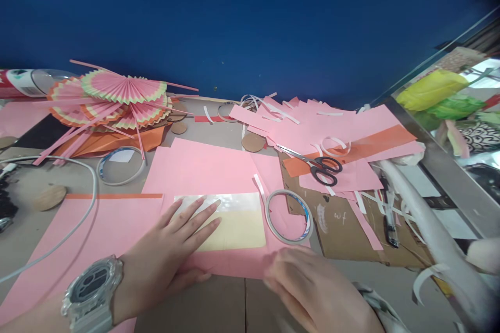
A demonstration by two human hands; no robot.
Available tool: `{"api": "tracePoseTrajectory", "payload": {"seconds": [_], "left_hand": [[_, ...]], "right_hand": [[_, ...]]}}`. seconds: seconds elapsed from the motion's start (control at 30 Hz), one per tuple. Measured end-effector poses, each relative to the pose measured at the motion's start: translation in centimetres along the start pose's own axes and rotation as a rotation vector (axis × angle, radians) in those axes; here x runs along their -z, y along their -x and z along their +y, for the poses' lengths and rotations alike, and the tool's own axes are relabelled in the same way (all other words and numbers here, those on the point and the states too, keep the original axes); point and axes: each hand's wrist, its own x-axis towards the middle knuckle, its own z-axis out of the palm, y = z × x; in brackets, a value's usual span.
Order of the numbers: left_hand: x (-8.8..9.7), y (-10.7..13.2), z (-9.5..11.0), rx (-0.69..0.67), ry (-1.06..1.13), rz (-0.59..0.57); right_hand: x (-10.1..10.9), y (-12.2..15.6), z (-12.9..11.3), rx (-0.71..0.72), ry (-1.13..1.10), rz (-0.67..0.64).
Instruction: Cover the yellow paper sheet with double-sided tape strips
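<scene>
My left hand [172,250], with a grey watch on its wrist, lies flat with its fingers spread on a pink paper sheet [211,171]. Its fingertips rest on a pale yellow panel [238,229] with a shiny tape strip [234,202] along the panel's top. My right hand [312,286] is blurred at the sheet's near right edge, fingers bent down onto the paper; whether it grips the edge is unclear. A tape roll [289,216] lies just right of the yellow panel.
Black-handled scissors [318,165] lie on a pile of pink and orange paper strips [332,135] at the right. Folded pink paper fans [117,99] are stacked at the back left. A second tape ring [121,165], a white cable [78,218] and brown cardboard [351,229] lie around.
</scene>
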Motion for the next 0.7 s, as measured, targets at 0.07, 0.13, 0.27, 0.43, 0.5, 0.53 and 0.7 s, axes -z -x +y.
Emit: {"api": "tracePoseTrajectory", "payload": {"seconds": [0.07,0.13,0.27,0.43,0.5,0.53,0.7], "left_hand": [[0.1,0.0,0.0,-0.004,-0.001,0.0],[0.1,0.1,0.0,-0.008,-0.006,-0.012],[0.2,0.0,-0.1,-0.003,0.011,-0.025],[-0.2,-0.7,0.0,0.001,-0.01,0.001],[-0.3,-1.4,0.3,0.012,-0.028,0.004],[-0.3,-1.8,0.5,0.015,-0.029,0.0],[0.0,-3.7,1.4,-0.003,0.05,-0.066]], "right_hand": [[0.0,-0.2,0.4,-0.022,0.052,0.05],[-0.1,-0.3,1.0,-0.126,0.16,0.087],[-0.6,0.0,2.3,-0.299,0.322,0.053],[0.3,0.5,2.9,-0.283,0.288,0.07],[1.1,0.3,2.7,-0.283,0.252,0.154],[1.3,0.2,2.4,-0.276,0.236,0.199],[0.3,-1.9,1.3,-0.17,0.196,0.237]]}}
